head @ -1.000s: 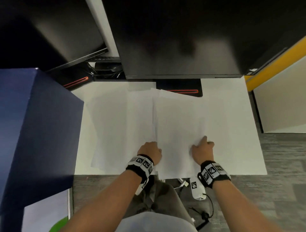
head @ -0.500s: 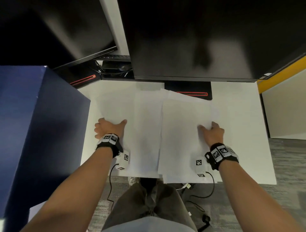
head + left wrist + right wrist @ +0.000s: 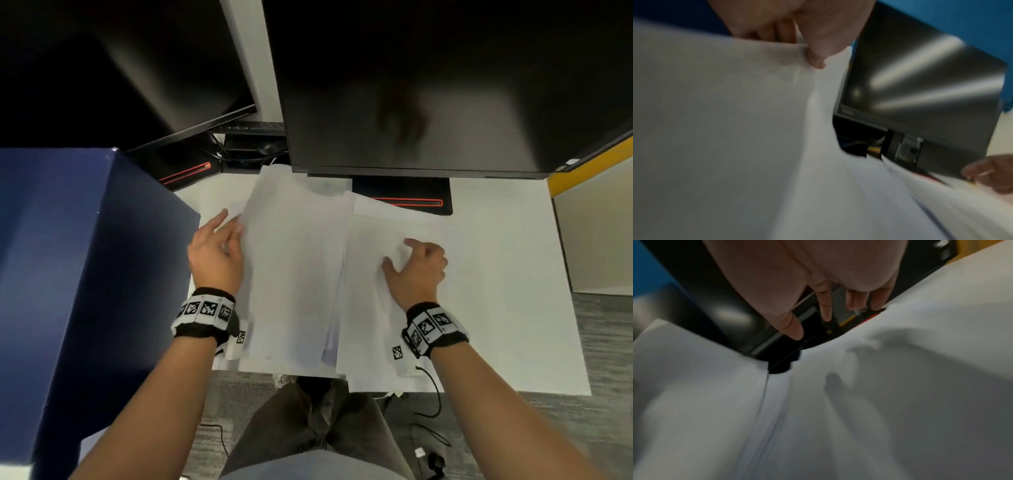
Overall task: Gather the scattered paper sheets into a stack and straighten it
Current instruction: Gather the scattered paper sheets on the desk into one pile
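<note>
White paper sheets lie in two overlapping groups on the white desk (image 3: pixel 507 274). My left hand (image 3: pixel 229 228) pinches the left edge of the left sheets (image 3: pixel 294 267), which are lifted and tilted toward the right pile. The left wrist view shows the thumb (image 3: pixel 818 53) on top of those sheets (image 3: pixel 725 113) and fingers beneath. My right hand (image 3: pixel 411 260) rests with spread, relaxed fingers on the right pile (image 3: pixel 370 315). In the right wrist view its fingers (image 3: pixel 826 308) hang straight just over the paper (image 3: pixel 900 386).
Two dark monitors (image 3: pixel 428 85) (image 3: pixel 137 68) stand at the back, the nearer one's black base (image 3: pixel 404 197) partly under the sheets' far corner. A tall dark blue box (image 3: pixel 85 257) borders the desk's left side. Grey carpet and cables lie below the near edge.
My left hand went from lying flat on the left sheets to pinching their left edge and lifting them rightward over the right pile. The right hand stayed on its pile.
</note>
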Demonstrator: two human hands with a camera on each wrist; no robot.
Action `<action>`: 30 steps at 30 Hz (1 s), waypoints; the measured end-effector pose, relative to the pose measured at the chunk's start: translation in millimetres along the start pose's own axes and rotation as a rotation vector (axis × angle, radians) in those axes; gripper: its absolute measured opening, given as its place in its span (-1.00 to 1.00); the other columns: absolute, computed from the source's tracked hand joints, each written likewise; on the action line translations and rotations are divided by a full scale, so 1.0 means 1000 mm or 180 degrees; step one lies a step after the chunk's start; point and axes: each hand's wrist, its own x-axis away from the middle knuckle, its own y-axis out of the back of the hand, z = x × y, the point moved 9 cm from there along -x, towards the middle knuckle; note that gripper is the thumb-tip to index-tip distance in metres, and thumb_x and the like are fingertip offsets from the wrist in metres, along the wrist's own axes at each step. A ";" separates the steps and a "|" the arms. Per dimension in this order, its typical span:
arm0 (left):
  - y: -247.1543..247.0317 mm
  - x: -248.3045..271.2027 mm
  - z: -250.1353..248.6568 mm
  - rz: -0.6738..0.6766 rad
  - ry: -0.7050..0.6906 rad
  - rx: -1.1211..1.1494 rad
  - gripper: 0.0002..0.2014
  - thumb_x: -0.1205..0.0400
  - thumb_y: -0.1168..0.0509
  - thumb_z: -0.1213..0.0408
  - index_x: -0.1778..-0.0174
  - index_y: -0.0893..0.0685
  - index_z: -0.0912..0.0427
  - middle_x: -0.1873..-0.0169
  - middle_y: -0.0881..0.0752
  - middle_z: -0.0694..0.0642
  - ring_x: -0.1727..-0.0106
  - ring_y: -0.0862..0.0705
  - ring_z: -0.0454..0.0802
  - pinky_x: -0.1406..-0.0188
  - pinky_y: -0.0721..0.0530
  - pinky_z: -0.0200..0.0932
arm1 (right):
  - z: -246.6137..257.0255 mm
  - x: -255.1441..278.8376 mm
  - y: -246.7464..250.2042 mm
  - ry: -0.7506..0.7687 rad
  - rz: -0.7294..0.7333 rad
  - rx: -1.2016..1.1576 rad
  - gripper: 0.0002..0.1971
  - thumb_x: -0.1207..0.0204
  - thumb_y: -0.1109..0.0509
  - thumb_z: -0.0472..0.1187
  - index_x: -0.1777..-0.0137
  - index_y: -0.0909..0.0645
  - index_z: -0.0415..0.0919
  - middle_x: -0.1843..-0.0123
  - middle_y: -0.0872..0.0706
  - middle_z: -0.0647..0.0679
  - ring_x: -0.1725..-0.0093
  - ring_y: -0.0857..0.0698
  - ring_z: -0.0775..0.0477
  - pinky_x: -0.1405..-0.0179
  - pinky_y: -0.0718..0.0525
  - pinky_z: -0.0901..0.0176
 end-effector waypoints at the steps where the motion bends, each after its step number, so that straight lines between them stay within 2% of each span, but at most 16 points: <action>1: 0.010 -0.001 -0.004 -0.0043 0.0061 0.0293 -0.76 -0.73 -0.30 0.18 -0.20 -0.80 0.17 -0.14 -0.81 0.10 -0.10 -0.72 -0.09 -0.29 -0.56 -0.25 | 0.016 0.002 -0.004 0.0181 0.0064 -0.0190 -0.39 -0.46 -0.49 0.06 -0.48 -0.49 -0.13 -0.42 -0.39 -0.22 -0.39 -0.39 -0.29 -0.38 -0.39 -0.12; 2: 0.018 -0.003 -0.007 -0.0067 0.0131 0.0493 -0.76 -0.74 -0.30 0.19 -0.17 -0.79 0.22 0.04 -0.83 0.09 0.11 -0.71 -0.24 -0.09 -0.63 -0.41 | 0.033 0.005 -0.011 0.0350 0.0215 -0.0438 -0.37 -0.47 -0.49 0.08 -0.50 -0.47 -0.12 -0.43 -0.39 -0.19 -0.42 -0.38 -0.24 -0.42 -0.39 -0.08; 4: 0.033 -0.006 -0.014 -0.0110 0.0183 0.0639 -0.75 -0.74 -0.29 0.16 -0.10 -0.77 0.24 0.33 -0.72 -0.02 0.40 -0.61 -0.32 0.30 -0.54 -0.60 | 0.065 0.011 -0.028 0.0484 0.0746 -0.1036 -0.23 -0.43 -0.51 0.18 -0.58 -0.35 -0.07 -0.51 -0.37 -0.09 -0.50 -0.35 -0.11 -0.49 -0.40 -0.01; 6: 0.051 -0.014 -0.026 -0.0220 0.0043 0.0722 -0.78 -0.73 -0.29 0.13 -0.03 -0.75 0.20 0.40 -0.65 -0.03 0.47 -0.56 -0.27 0.41 -0.54 -0.45 | 0.092 0.019 -0.043 0.0335 0.1268 -0.1685 -0.02 -0.34 -0.55 0.26 -0.68 -0.18 -0.02 -0.62 -0.31 -0.02 -0.58 -0.33 0.00 -0.56 -0.39 -0.01; 8: 0.072 -0.021 -0.040 -0.0310 -0.0113 0.0860 -0.85 -0.73 -0.29 0.13 -0.02 -0.73 0.07 0.31 -0.71 0.02 0.38 -0.60 -0.19 0.35 -0.60 -0.27 | 0.113 0.024 -0.049 0.0142 0.1600 -0.2180 0.12 -0.27 -0.60 0.26 -0.72 -0.02 0.04 -0.70 -0.22 0.00 -0.64 -0.27 0.04 -0.62 -0.33 -0.06; 12: 0.121 -0.033 -0.064 -0.0447 -0.0300 0.1341 -0.88 -0.73 -0.32 0.20 -0.02 -0.67 -0.16 0.17 -0.74 -0.20 0.16 -0.70 -0.34 0.09 -0.67 -0.36 | 0.147 0.030 -0.045 0.0168 0.1863 -0.2654 0.11 -0.32 -0.64 0.10 -0.72 0.03 0.11 -0.73 -0.19 0.02 -0.67 -0.25 -0.02 -0.59 -0.33 0.02; 14: 0.132 -0.037 -0.070 -0.0427 -0.0349 0.1488 -0.91 -0.71 -0.34 0.18 -0.05 -0.71 -0.12 0.21 -0.77 -0.27 0.18 -0.71 -0.36 0.08 -0.67 -0.35 | 0.159 0.034 -0.038 0.0378 0.1930 -0.2876 0.05 -0.32 -0.67 -0.01 -0.70 -0.07 0.07 -0.69 -0.30 0.01 -0.62 -0.35 0.02 -0.54 -0.42 0.06; 17: 0.106 -0.037 -0.074 -0.0025 -0.0155 0.1494 -0.88 -0.71 -0.34 0.20 -0.06 -0.73 -0.13 0.30 -0.77 -0.29 0.25 -0.68 -0.38 0.09 -0.65 -0.37 | 0.153 0.036 -0.029 0.0297 0.1891 -0.3402 -0.23 -0.36 -0.65 -0.17 -0.55 -0.40 -0.04 -0.45 -0.63 -0.04 -0.38 -0.66 -0.04 -0.33 -0.64 0.05; 20: 0.098 -0.030 -0.078 0.0035 -0.0039 0.1573 -0.84 -0.72 -0.33 0.24 -0.03 -0.73 -0.15 0.35 -0.74 -0.22 0.30 -0.61 -0.28 0.16 -0.61 -0.28 | 0.119 0.032 -0.020 0.0071 0.1494 -0.3098 -0.19 -0.35 -0.65 -0.03 -0.57 -0.36 0.00 -0.44 -0.61 0.02 -0.39 -0.62 0.08 -0.37 -0.60 0.12; 23: 0.136 -0.026 -0.103 -0.0196 -0.0421 0.1600 -0.89 -0.71 -0.35 0.15 -0.09 -0.75 -0.07 0.28 -0.78 -0.27 0.31 -0.64 -0.04 0.27 -0.63 -0.15 | 0.096 0.037 -0.024 -0.0053 0.1637 -0.2781 -0.14 -0.38 -0.63 -0.02 -0.63 -0.27 0.05 -0.53 -0.51 0.04 -0.48 -0.51 0.14 -0.48 -0.54 0.04; 25: 0.158 -0.025 -0.127 -0.0162 -0.0644 0.1558 -0.86 -0.70 -0.34 0.03 -0.12 -0.74 -0.12 0.17 -0.80 -0.10 0.27 -0.67 0.31 0.22 -0.67 0.09 | 0.100 0.046 -0.020 -0.0003 0.1779 -0.2899 -0.22 -0.44 -0.58 -0.08 -0.62 -0.29 0.02 -0.56 -0.50 0.00 -0.54 -0.48 0.07 -0.53 -0.49 -0.14; 26: 0.162 -0.028 -0.136 -0.0109 -0.0706 0.1532 -0.83 -0.70 -0.33 0.01 -0.15 -0.73 -0.10 0.14 -0.81 0.00 0.24 -0.70 0.34 0.20 -0.69 0.11 | 0.107 0.051 -0.016 0.0148 0.1832 -0.3104 -0.30 -0.52 -0.48 -0.15 -0.63 -0.29 -0.05 -0.57 -0.50 -0.07 -0.56 -0.48 -0.03 -0.53 -0.47 -0.23; 27: 0.161 -0.032 -0.144 -0.0063 -0.0712 0.1531 -0.80 -0.71 -0.33 0.02 -0.17 -0.73 -0.04 0.15 -0.80 -0.03 0.25 -0.72 0.20 0.20 -0.70 0.03 | 0.117 0.055 -0.007 0.0261 0.1897 -0.3209 -0.42 -0.64 -0.34 -0.18 -0.64 -0.29 -0.10 -0.57 -0.51 -0.11 -0.56 -0.49 -0.12 -0.53 -0.44 -0.29; 28: 0.155 -0.036 -0.146 -0.0035 -0.0678 0.1537 -0.81 -0.71 -0.34 0.06 -0.17 -0.73 0.00 0.20 -0.80 -0.18 0.28 -0.71 -0.04 0.22 -0.68 -0.12 | 0.121 0.057 0.002 0.0204 0.1900 -0.3235 -0.53 -0.72 -0.21 -0.07 -0.62 -0.35 -0.04 -0.52 -0.57 -0.04 -0.52 -0.53 -0.11 -0.52 -0.41 -0.31; 29: 0.143 -0.039 -0.147 0.0007 -0.0634 0.1547 -0.84 -0.69 -0.36 0.12 -0.14 -0.74 0.01 0.28 -0.78 -0.27 0.31 -0.66 -0.24 0.22 -0.64 -0.25 | 0.121 0.058 0.014 0.0104 0.1859 -0.3327 -0.53 -0.67 -0.17 0.21 -0.53 -0.45 0.14 -0.42 -0.64 0.15 -0.44 -0.58 0.03 -0.50 -0.35 -0.31; 30: 0.123 -0.040 -0.143 0.0073 -0.0564 0.1543 -0.87 -0.67 -0.39 0.17 -0.11 -0.76 0.01 0.30 -0.78 -0.33 0.32 -0.64 -0.34 0.22 -0.66 -0.29 | 0.115 0.057 0.020 -0.0053 0.1931 -0.3742 -0.36 -0.40 -0.20 0.54 -0.41 -0.53 0.28 -0.32 -0.69 0.29 -0.36 -0.60 0.16 -0.49 -0.31 -0.31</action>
